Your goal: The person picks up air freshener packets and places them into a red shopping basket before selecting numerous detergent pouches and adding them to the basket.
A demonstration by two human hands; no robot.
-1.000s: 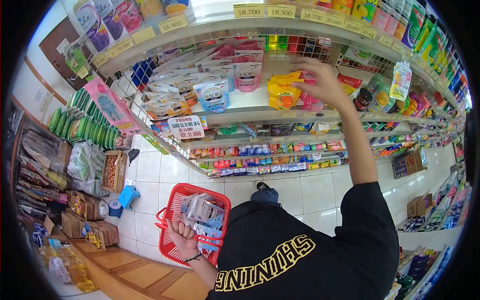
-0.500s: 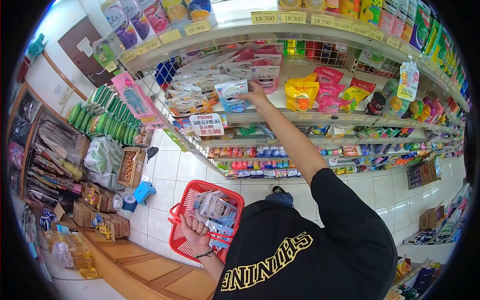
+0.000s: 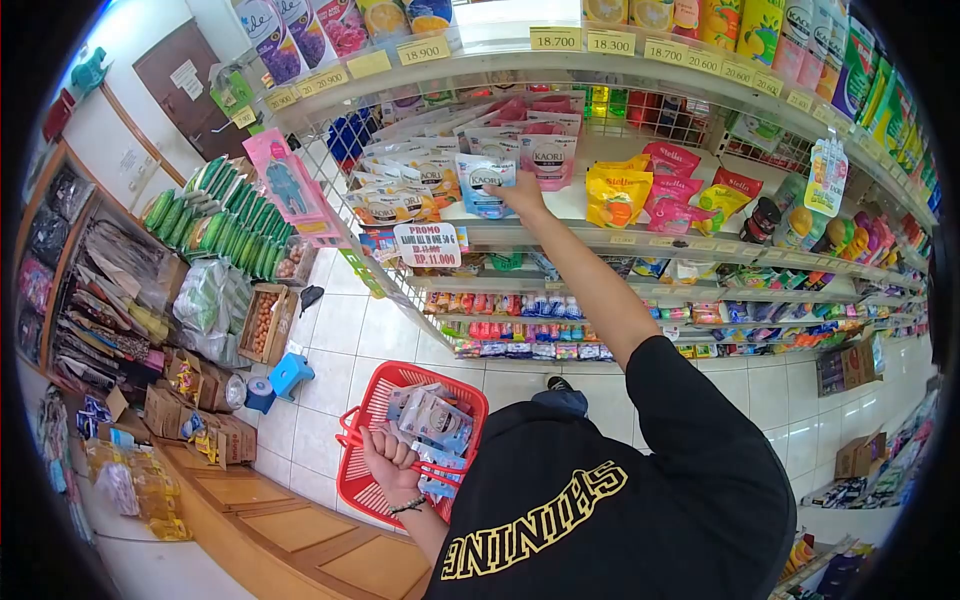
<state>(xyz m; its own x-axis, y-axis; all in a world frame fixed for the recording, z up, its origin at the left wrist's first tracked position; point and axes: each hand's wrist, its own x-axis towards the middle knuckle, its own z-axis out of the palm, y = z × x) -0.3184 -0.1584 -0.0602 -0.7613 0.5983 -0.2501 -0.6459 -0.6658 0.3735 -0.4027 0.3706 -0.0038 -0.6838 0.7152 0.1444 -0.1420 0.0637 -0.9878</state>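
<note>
While your left hand (image 3: 390, 462) fingers clasp the red basket (image 3: 350, 490), your right hand (image 3: 520, 193) touches the blue pouch (image 3: 484, 180) on the shelf (image 3: 570, 234); finger closure unclear. Grip it squarely, sparing neighbouring pouches (image 3: 548, 155).

Bare shelf strip (image 3: 572, 200) between pink pouch (image 3: 548, 158) and yellow pouch (image 3: 614, 195); packed pouches (image 3: 400, 185) leftward, upper shelf (image 3: 500, 65) overhead.
</note>
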